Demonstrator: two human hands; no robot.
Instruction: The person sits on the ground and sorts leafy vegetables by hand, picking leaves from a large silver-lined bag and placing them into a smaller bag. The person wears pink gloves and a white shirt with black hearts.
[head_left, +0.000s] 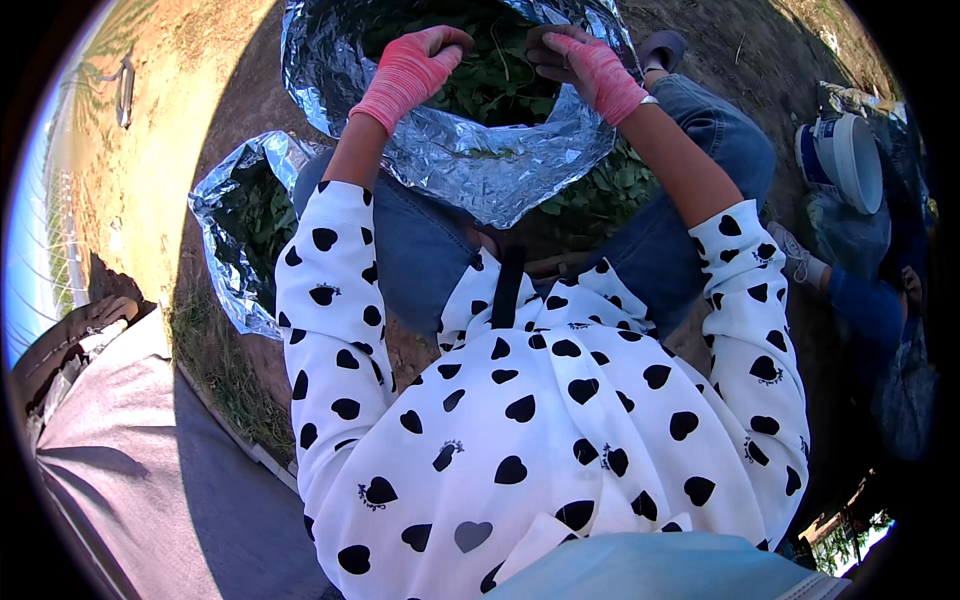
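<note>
A large silver foil-lined bag (480, 176) stands open in front of me, with green leaves (491, 90) inside. My left hand (416, 71), in a pink knitted glove, is over the bag's left side with thumb and fingers curled close together. My right hand (589, 64), gloved the same way, is over the right side of the opening, its fingers bent inward. Whether either hand pinches a leaf or stem is too small to tell. A thin pale stem (501, 49) shows among the leaves between the hands.
A smaller foil bag (247, 225) with green leaves stands at my left. More leaves (611, 184) lie between my knees. To the right are a white bucket (859, 161), a plastic bag (847, 232) and another person's shoe (796, 255). Grey fabric (127, 450) spreads at lower left.
</note>
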